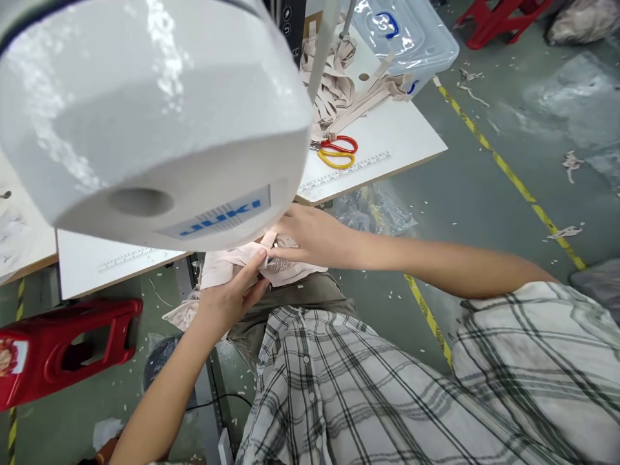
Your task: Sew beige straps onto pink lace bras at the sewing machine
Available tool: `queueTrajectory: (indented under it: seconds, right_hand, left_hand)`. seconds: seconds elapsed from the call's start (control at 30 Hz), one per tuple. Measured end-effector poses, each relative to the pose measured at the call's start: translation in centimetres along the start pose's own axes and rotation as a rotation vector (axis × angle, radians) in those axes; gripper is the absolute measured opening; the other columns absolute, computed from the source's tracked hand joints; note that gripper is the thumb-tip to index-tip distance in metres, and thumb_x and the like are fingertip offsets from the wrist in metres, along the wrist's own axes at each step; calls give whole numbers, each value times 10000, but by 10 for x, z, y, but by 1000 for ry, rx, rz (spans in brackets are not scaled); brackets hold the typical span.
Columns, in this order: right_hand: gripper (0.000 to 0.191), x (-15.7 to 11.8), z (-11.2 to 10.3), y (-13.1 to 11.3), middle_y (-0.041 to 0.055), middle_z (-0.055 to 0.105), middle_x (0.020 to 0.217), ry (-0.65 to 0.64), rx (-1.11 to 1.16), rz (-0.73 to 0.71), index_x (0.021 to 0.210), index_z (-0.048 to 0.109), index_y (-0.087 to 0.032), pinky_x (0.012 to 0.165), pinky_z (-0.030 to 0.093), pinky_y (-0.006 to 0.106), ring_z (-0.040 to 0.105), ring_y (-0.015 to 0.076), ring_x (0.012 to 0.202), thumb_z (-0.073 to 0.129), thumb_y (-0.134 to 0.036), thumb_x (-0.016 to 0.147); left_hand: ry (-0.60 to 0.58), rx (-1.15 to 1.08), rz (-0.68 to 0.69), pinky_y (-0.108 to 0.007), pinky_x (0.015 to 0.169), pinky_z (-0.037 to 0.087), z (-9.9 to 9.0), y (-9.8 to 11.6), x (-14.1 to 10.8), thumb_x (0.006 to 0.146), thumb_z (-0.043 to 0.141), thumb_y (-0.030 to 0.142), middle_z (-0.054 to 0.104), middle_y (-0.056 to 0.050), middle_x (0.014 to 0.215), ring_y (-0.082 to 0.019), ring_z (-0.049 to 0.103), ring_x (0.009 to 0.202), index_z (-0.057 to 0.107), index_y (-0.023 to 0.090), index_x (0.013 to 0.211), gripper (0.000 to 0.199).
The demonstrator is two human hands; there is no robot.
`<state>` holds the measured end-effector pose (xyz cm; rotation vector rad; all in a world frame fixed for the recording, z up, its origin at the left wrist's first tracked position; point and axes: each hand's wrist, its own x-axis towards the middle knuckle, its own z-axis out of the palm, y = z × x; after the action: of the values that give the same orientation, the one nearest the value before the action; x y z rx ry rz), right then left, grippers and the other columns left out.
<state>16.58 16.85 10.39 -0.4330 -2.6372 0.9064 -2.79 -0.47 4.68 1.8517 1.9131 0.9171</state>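
Note:
A pale pink piece of fabric [220,268] with lacy parts lies over my lap, just under the front edge of a white JUKI sewing machine head [194,129]. My left hand [237,287] pinches the fabric between thumb and fingers. Close beside it, my right hand [310,236] holds a narrow pink strip [269,239] against the same fabric. The machine head hides part of my right fingers, along with the needle area.
Scissors with red and yellow handles [338,152] lie on the white table [416,139], near a pile of pink strips [334,87]. A clear plastic box [411,39] stands behind. Red stools [72,349] are on the scrap-littered floor [465,213].

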Motion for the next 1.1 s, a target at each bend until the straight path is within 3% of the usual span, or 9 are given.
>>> queueTrajectory:
  seconds: [0.07,0.13,0.27,0.4,0.67,0.87,1.0,1.1]
  right_hand:
    - [203,-9,10,5,109,631,1185,159,-29,-66,1071,692,-210,898,416,375,547,249,1087,546,-298,960]
    - [183,-13,18,9,79,654,1131,222,-14,-86,971,717,-231,953,400,393,549,238,1090,538,-263,969]
    - [162,-9,18,12,44,701,1012,172,76,-63,935,746,-235,943,412,382,584,218,1009,585,-219,939]
    - [154,-5,12,15,38,718,1000,112,163,-65,950,759,-242,944,424,366,597,207,1028,607,-223,940]
    - [112,-8,17,26,20,753,994,234,165,-142,917,726,-216,901,459,327,645,170,982,622,-248,944]
    - [100,-8,16,25,25,753,986,239,120,-128,897,716,-213,915,479,331,652,175,998,632,-248,937]
    - [171,-17,28,28,49,745,1093,337,9,-283,1078,686,-205,979,512,353,660,166,1078,544,-218,985]
    - [216,-21,36,33,69,741,1146,424,-149,-442,1142,668,-174,1007,524,348,647,173,1146,566,-153,952]
  left_hand:
    - [-22,121,33,-274,910,555,0,11,-2,841,752,407,763,-69,1059,-250,707,1027,647,287,1357,541]
    - [-32,255,83,-276,908,546,0,18,-3,862,729,383,764,-74,1058,-246,705,1005,596,288,1412,574]
    - [-3,331,85,-270,856,544,1,26,-3,863,721,370,769,-57,956,-242,700,945,555,315,1448,610]
    - [7,254,8,-253,790,546,3,29,-2,849,731,351,766,-33,917,-227,694,880,581,340,1422,592]
    - [4,183,-15,-265,826,562,4,33,0,854,714,336,758,-41,1062,-245,679,984,580,336,1423,585]
    - [13,399,79,-275,733,552,6,34,1,889,673,322,759,-44,994,-225,659,806,492,351,1489,627]
    - [2,470,80,-263,690,522,7,38,-1,916,630,331,737,-57,882,-207,630,730,502,310,1489,588]
    - [-29,501,59,-241,577,456,1,40,-2,936,607,379,683,-21,715,-163,546,570,527,304,1470,546]
